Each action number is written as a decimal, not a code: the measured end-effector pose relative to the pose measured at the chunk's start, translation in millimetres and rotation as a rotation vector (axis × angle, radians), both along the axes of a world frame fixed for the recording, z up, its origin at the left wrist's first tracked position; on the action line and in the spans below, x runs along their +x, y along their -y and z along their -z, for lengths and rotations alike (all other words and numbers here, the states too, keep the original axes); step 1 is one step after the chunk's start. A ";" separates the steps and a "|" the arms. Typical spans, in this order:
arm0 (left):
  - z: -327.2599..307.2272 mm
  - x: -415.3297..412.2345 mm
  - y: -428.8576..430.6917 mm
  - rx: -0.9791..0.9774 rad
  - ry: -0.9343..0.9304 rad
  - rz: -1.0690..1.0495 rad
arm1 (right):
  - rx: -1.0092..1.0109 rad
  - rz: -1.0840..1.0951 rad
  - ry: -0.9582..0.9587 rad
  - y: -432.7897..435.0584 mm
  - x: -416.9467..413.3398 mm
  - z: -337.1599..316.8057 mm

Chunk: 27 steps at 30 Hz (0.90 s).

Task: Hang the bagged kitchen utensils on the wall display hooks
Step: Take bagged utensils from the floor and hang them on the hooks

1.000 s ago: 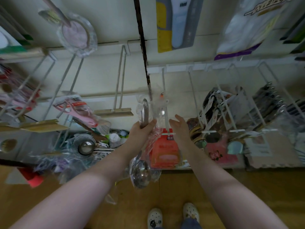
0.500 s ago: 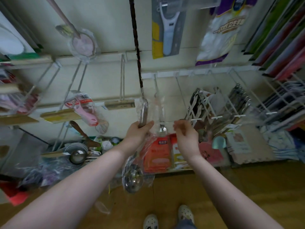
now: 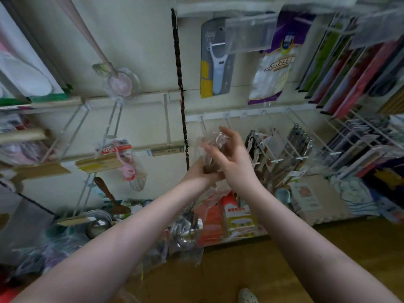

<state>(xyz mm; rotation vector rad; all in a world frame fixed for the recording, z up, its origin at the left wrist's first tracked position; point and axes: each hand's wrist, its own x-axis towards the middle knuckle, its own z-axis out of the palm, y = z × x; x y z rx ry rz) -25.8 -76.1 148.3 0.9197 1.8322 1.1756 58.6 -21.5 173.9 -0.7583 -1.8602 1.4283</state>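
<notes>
Hanging high on the left of the cream wall, a pale pink plastic spoon in a clear bag dangles from a white wire peg, and lower down a pink whisk in a red-labelled clear bag hangs on another. Below them a round steel ladle bowl lies among loose stock near the floor. Toward the middle, the left hand has its fingers curled round the handle of the steel ladle in a clear plastic bag, whose bowl hangs beside the left forearm. Touching that hand, the right hand pinches the bag's crumpled top between fingers and thumb, just under a long white wire display hook; blur hides whether bag and hook meet. Above hangs a white peeler on a grey and yellow card, then a white and purple printed pouch, and at the far right a row of green and red flat packs
</notes>
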 end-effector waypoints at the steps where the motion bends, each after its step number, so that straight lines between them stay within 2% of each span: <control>1: -2.8 0.9 -2.4 0.031 -0.023 0.033 | -0.060 0.003 -0.031 1.1 0.5 1.3; 6: -6.1 3.1 -2.8 0.188 0.073 0.113 | -0.073 0.019 0.028 6.6 6.2 7.1; 11: 5.8 -2.2 1.3 0.381 0.514 0.136 | -0.184 0.007 -0.028 3.6 13.5 6.8; 12: 5.0 -0.7 2.3 0.401 0.556 0.132 | -0.183 0.003 -0.018 2.8 14.6 7.0; 19: 12.9 -0.8 0.4 0.321 0.404 0.051 | 0.074 0.059 0.136 4.0 18.6 16.7; 23: 12.9 -1.7 3.4 0.300 0.447 0.093 | 0.101 0.087 0.195 2.8 19.3 22.2; 27: 21.1 -8.6 6.1 0.142 0.326 0.077 | 0.147 0.076 0.296 2.1 24.9 28.6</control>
